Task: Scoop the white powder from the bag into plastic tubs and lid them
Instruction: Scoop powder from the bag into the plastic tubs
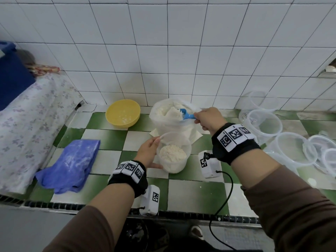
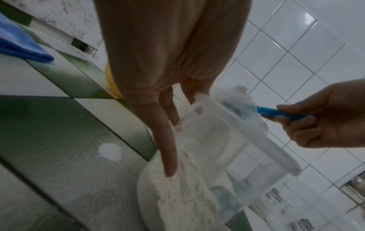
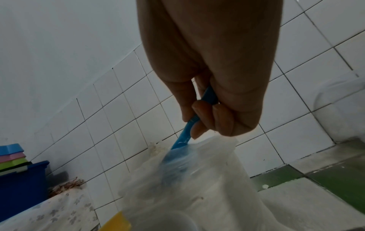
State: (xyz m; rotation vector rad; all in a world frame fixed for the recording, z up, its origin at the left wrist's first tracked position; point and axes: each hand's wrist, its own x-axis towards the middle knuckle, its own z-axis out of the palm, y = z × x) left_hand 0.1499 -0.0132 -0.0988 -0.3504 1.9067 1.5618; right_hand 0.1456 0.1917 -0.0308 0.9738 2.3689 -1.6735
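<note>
Scoop (image 1: 187, 115) in right hand (image 1: 209, 120); tub (image 1: 172, 155) in left hand (image 1: 148, 153)

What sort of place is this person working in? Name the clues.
Probably a plain home or small-shop kitchen: a white-tiled wall, a green-and-white checkered counter, a yellow bowl and a bag of white powder.

A clear plastic tub (image 1: 172, 157), partly filled with white powder, stands before the open bag (image 1: 172, 115); a blue scoop (image 1: 187, 115) digs inside.
</note>
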